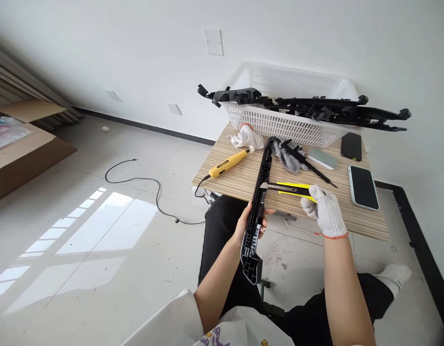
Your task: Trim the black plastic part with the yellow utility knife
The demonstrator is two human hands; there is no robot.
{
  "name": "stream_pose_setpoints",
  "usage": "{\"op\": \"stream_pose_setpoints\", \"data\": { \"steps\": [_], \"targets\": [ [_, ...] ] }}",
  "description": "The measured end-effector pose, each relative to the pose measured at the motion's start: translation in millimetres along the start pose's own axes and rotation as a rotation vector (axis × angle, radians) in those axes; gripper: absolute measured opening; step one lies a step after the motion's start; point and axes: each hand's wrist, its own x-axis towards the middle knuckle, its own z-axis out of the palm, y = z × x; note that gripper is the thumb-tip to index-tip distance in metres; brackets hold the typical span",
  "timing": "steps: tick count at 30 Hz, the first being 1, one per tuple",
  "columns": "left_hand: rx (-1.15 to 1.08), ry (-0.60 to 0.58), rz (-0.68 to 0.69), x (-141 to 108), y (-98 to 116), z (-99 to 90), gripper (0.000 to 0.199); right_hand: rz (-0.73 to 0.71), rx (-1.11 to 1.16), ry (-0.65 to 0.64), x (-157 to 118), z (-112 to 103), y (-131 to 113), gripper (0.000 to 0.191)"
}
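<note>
A long black plastic trim piece [251, 242] stands at a slant over my lap, its far end reaching over the small table. My bare left hand [245, 221] is closed around its middle, fingers curling out on the right side. In a white knitted glove with an orange cuff, my right hand [326, 211] grips a yellow and black utility knife [294, 188]. The knife's blade points left, and its tip meets or nearly meets the trim piece's edge just above my left hand; exact contact I cannot tell.
On the wood-grain table [236, 185] lie a yellow corded tool [227, 164], a white glove [248, 138], a grey cloth [289, 157], black calipers [304, 161] and phones [363, 187]. Behind, a white basket [294, 77] holds several black trim parts. A cable [159, 192] crosses the floor; a cardboard box [27, 154] stands left.
</note>
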Motion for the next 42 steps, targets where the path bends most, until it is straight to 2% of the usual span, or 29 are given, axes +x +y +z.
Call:
{"op": "stream_pose_setpoints", "data": {
  "steps": [13,19,24,28,34,39,42],
  "targets": [
    [0.004,-0.077,0.018,2,-2,-5.6,0.065,-0.006,-0.016,-0.007,1,1,-1,0.041],
    [0.007,-0.041,0.017,1,0,-3.5,0.065,-0.016,-0.013,0.031,4,2,3,0.041],
    [-0.036,-0.051,0.033,5,0,-6.5,0.062,-0.034,-0.003,-0.042,1,6,1,0.04],
    [-0.056,-0.03,0.046,6,1,-9.3,0.059,0.004,-0.021,-0.103,-3,7,-3,0.038],
    [0.0,-0.056,0.07,8,5,-9.4,0.06,0.041,-0.061,-0.239,-2,3,-5,0.039],
    [0.052,-0.106,0.098,12,5,-2.3,0.057,-0.045,-0.101,-0.2,0,3,-4,0.05],
    [0.077,-0.119,0.111,13,5,2.7,0.054,-0.084,-0.135,-0.214,0,2,-3,0.05]
  ]
}}
